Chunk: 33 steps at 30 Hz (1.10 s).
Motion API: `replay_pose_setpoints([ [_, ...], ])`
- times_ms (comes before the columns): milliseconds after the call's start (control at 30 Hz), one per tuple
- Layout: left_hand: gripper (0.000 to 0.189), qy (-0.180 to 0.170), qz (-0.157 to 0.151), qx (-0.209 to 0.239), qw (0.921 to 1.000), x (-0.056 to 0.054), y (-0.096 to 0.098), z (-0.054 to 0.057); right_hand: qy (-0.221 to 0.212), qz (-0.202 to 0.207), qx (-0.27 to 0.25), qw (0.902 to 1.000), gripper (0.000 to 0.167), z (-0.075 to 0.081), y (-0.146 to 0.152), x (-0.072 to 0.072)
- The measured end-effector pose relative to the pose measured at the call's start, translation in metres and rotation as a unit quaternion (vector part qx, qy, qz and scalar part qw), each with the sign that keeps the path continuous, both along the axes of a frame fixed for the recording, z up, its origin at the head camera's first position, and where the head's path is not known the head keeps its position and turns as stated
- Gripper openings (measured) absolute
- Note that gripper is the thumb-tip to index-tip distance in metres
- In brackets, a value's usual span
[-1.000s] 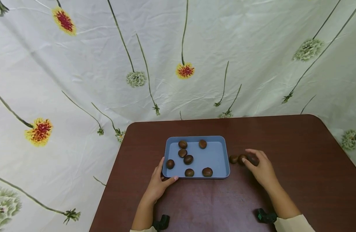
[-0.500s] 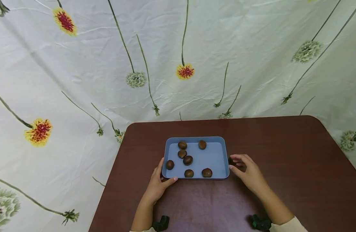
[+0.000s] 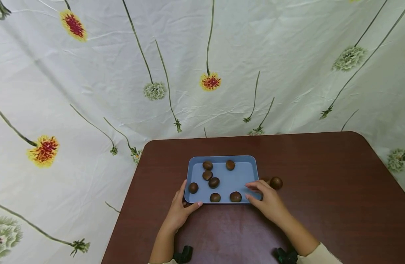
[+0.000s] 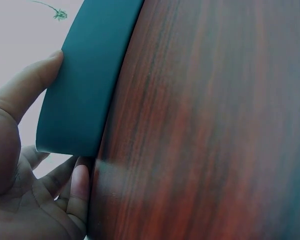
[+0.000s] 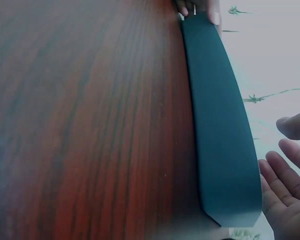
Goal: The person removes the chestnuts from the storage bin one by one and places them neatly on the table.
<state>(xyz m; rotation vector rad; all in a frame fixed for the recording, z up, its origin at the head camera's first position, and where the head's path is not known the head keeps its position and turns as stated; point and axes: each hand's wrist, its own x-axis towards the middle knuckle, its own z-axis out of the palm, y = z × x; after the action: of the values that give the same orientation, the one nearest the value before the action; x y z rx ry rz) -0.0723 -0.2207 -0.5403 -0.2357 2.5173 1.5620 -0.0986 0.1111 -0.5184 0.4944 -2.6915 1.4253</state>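
Observation:
Several brown chestnuts (image 3: pixel 214 182) lie scattered in a shallow blue tray (image 3: pixel 245 172) on the table. At the tray's front left corner my left hand (image 3: pixel 177 213) grips it, thumb along the front wall and fingers round the left side. In the left wrist view, the thumb presses the tray wall (image 4: pixel 82 95). My right hand (image 3: pixel 270 203) reaches over the tray's right edge, thumb and fingers apart with nothing seen between them. Beside that hand a chestnut (image 3: pixel 276 183) sits on the table; another behind the fingers is mostly hidden. The right wrist view shows the hand (image 5: pixel 290 185) beyond the tray wall.
The dark brown wooden table (image 3: pixel 321 176) has rounded far corners. Behind it hangs a pale cloth (image 3: pixel 288 55) printed with flowers. A dark device (image 3: pixel 183 254) is near the left wrist, and a similar one (image 3: pixel 285 255) near the right.
My right hand has moved left, from the chestnuts on the table to over the tray's right edge. One table chestnut is uncovered. The left hand and the tray have stayed put.

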Motion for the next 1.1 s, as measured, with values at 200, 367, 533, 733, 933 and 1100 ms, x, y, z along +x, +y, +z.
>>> replay_pose_setpoints([
  [200, 0.106, 0.002, -0.001, 0.0, 1.0, 0.0, 0.0, 0.0, -0.005, 0.025, 0.013, 0.9996, 0.033, -0.003, -0.011, -0.005],
  [367, 0.107, 0.003, -0.004, 0.002, 1.0, 0.0, 0.0, 0.0, 0.006, 0.049, 0.027, 0.9984, 0.033, -0.006, -0.019, -0.01],
  [533, 0.107, 0.005, -0.004, -0.003, 1.0, 0.0, 0.0, 0.0, 0.0, 0.058, 0.05, 0.9971, 0.031, -0.005, -0.023, -0.013],
  [733, 0.105, 0.008, -0.005, -0.009, 0.9999, -0.001, -0.001, -0.002, -0.015, 0.07, 0.09, 0.9934, 0.03, -0.003, -0.027, -0.017],
  [933, 0.105, 0.016, -0.007, -0.016, 0.9997, 0.001, 0.0, -0.002, -0.039, 0.068, 0.108, 0.991, 0.031, 0.0, -0.029, -0.019],
  [1100, 0.105, 0.011, -0.005, -0.014, 0.9998, 0.001, 0.0, -0.002, -0.052, 0.067, 0.104, 0.991, 0.032, 0.002, -0.031, -0.02],
])
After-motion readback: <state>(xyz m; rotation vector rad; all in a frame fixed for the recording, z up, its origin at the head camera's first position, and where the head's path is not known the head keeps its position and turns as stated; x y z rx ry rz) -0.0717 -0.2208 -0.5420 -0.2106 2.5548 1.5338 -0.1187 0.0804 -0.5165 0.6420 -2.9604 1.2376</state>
